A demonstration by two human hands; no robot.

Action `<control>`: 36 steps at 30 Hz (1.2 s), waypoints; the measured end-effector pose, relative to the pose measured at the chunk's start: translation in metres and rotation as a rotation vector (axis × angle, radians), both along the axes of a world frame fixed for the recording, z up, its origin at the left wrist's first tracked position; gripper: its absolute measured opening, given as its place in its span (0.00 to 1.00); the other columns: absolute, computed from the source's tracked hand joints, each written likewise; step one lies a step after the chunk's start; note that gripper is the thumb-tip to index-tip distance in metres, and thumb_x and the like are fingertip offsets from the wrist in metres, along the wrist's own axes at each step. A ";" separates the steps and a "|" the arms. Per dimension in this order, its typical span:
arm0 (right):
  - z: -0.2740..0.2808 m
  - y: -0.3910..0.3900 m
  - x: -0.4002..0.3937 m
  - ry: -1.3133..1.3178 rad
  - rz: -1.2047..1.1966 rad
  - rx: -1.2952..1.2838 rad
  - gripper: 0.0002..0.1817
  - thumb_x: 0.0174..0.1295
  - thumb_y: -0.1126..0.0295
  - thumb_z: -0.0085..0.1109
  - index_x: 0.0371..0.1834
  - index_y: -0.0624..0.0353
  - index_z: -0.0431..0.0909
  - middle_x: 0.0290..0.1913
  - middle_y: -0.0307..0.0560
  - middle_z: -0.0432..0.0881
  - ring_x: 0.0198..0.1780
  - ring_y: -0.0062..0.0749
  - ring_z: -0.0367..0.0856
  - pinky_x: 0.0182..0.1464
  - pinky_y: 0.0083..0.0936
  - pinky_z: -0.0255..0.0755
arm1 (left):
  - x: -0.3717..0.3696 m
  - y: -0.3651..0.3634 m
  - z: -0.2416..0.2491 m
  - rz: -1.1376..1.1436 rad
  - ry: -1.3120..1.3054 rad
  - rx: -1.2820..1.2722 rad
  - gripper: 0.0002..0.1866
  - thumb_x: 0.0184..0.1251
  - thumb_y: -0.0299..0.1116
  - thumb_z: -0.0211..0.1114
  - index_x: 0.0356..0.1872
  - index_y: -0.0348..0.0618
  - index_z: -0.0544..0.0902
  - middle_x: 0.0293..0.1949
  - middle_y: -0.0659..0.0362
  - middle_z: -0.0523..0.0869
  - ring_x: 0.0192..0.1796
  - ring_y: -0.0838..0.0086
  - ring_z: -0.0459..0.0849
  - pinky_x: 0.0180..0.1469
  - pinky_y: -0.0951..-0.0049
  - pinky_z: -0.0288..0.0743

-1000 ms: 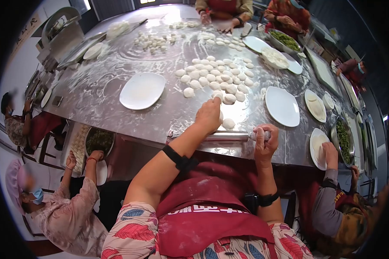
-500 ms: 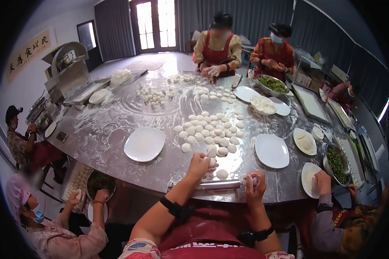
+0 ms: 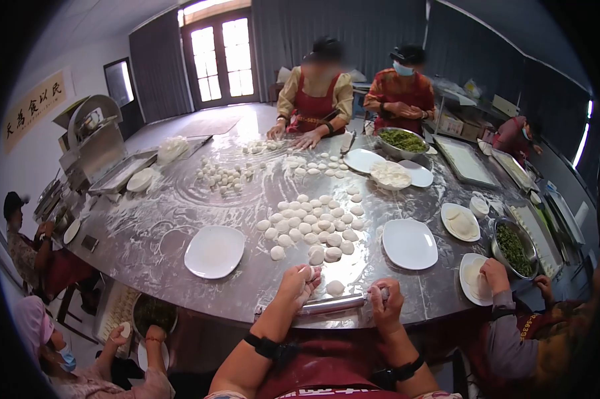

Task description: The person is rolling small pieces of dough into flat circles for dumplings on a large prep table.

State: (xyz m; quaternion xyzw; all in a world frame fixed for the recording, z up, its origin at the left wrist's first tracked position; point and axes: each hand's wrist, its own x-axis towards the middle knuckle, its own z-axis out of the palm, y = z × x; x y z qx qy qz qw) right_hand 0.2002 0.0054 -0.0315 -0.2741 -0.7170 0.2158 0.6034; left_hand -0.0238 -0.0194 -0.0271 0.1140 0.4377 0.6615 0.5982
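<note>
My left hand (image 3: 298,287) is closed on a small dough piece (image 3: 310,272), above the left part of a metal rolling pin (image 3: 332,304). My right hand (image 3: 387,303) is wrapped round the pin's right handle, which is mostly hidden by the fingers. The pin lies near the front edge of the metal table (image 3: 140,259). Just behind it rests a single dough round (image 3: 335,288). Farther back, several flattened dough rounds (image 3: 306,226) lie in a cluster, its nearest pieces close to my left hand.
White plates (image 3: 214,252) (image 3: 410,244) flank the dough cluster. Across the table, two people stand by small dough pieces (image 3: 223,176) and a bowl of greens (image 3: 403,141). A person's hand (image 3: 495,274) touches a plate at right. Another person (image 3: 80,372) works at lower left.
The camera view has shifted. My left hand has drawn back from the dough cluster with its dough piece. Across the table, a person's hands have moved apart and down onto the table.
</note>
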 end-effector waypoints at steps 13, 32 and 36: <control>0.006 -0.003 -0.002 -0.013 -0.015 -0.023 0.06 0.61 0.77 0.58 0.37 0.60 0.70 0.28 0.48 0.77 0.26 0.33 0.77 0.30 0.24 0.71 | -0.001 -0.001 -0.008 -0.103 -0.058 0.100 0.08 0.65 0.21 0.55 0.44 0.37 0.70 0.29 0.61 0.73 0.27 0.80 0.70 0.29 0.79 0.66; 0.001 0.002 0.001 -0.018 0.047 0.051 0.06 0.63 0.79 0.55 0.39 0.62 0.69 0.32 0.48 0.77 0.30 0.29 0.78 0.34 0.24 0.73 | 0.013 -0.003 0.011 -0.456 0.605 0.045 0.12 0.62 0.28 0.60 0.45 0.32 0.77 0.33 0.54 0.82 0.31 0.76 0.80 0.31 0.78 0.73; 0.000 0.002 0.002 -0.012 0.051 0.059 0.06 0.63 0.79 0.55 0.39 0.62 0.68 0.32 0.48 0.77 0.31 0.29 0.77 0.36 0.24 0.73 | 0.018 0.005 0.013 -0.659 0.872 0.069 0.10 0.61 0.28 0.60 0.42 0.35 0.80 0.31 0.59 0.83 0.32 0.80 0.78 0.34 0.79 0.71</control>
